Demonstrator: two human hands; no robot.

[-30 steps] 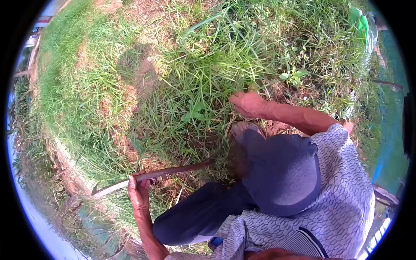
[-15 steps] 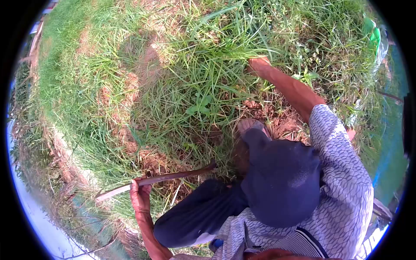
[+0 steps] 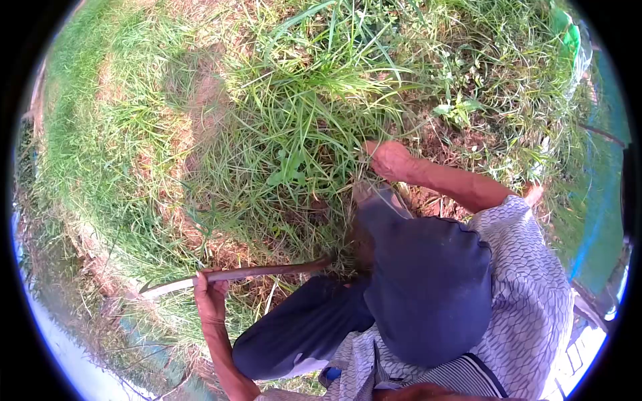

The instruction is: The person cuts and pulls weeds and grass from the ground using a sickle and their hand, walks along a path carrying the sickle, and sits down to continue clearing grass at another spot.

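My left hand is closed around a long, slightly curved tool, dark brown on one side of the grip and pale at its left end. It lies low over the grass, its dark end near my bent leg. Beside my foot, my right hand is closed at the edge of the grass. Its fingertips are partly hidden, and what they hold cannot be made out.
Reddish soil shows by my right forearm. A leafy weed grows above it. Green plastic lies at the upper right, near teal sheeting. My dark blue knees fill the lower middle.
My right hand moved up into the grass half a second ago and has since come back down towards my foot. My left hand keeps its grip on the tool, which has shifted only slightly.
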